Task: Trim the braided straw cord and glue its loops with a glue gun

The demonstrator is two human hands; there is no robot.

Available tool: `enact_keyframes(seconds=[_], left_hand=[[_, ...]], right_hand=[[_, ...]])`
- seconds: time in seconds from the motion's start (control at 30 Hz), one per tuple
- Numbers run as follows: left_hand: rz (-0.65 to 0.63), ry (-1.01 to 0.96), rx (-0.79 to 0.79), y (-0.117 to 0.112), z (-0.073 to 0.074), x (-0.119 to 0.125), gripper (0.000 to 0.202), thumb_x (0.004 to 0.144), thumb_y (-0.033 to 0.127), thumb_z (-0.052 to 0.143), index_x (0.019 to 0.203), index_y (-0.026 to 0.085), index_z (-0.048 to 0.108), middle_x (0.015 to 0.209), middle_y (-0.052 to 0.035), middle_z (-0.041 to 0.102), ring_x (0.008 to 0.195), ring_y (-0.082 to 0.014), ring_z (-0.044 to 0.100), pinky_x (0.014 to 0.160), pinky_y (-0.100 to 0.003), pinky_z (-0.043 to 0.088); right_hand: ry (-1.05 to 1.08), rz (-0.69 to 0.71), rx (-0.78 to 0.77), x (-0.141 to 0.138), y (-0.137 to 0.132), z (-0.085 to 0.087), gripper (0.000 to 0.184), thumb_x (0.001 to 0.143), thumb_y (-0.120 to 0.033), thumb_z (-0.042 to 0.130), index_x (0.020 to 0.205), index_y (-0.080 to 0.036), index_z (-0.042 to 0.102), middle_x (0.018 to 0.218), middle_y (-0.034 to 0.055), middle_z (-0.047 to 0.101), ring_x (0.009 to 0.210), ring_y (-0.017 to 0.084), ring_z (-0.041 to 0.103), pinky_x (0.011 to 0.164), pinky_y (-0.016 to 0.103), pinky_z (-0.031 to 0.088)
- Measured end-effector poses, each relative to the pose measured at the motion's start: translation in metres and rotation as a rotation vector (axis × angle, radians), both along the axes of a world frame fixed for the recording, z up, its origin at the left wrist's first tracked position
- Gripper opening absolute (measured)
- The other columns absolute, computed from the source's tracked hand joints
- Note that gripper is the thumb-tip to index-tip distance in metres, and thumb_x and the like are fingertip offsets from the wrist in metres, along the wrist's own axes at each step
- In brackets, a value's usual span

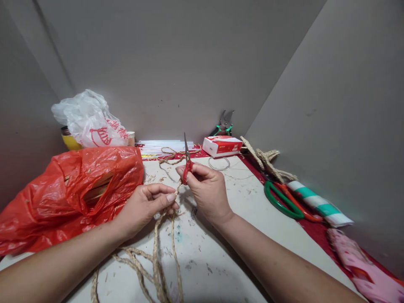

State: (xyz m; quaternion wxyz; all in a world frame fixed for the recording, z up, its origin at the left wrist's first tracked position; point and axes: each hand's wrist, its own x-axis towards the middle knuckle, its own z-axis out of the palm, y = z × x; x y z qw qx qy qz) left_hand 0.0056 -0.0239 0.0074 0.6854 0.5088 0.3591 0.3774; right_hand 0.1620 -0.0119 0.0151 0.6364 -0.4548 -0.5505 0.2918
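My left hand (159,200) pinches a braided straw cord (157,252) near its upper end, above the middle of the board. Below the fingers the cord hangs in several strands and loops toward the near edge. My right hand (206,189) is closed round the red handles of small scissors (187,155), whose blades point up and away from me. The cord's upper end runs up to the right fingertips beside the handles; whether they also grip it I cannot tell.
At left lies a red plastic bag (104,162) with straw-like strips inside, a white bag (91,122) behind it. A tissue box (222,146), pliers (225,122) and clear sticks (158,147) stand or lie along the back. Green-handled scissors (280,202) and a striped roll (320,202) lie right.
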Motion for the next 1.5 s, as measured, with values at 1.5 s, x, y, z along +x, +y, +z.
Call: enact_keyframes(seconds=[1.5], left_hand=[[-0.219, -0.125, -0.195, 0.008, 0.004, -0.006, 0.02, 0.078, 0.029, 0.067, 0.092, 0.014, 0.065, 0.054, 0.0017, 0.054, 0.046, -0.0066, 0.044, 0.051, -0.02, 0.04]], right_hand=[[0.148, 0.14, -0.079, 0.002, 0.003, 0.0, 0.019, 0.071, -0.027, 0.067, 0.057, -0.016, 0.062, 0.053, -0.0034, 0.053, 0.053, 0.01, 0.044, 0.053, 0.023, 0.037]])
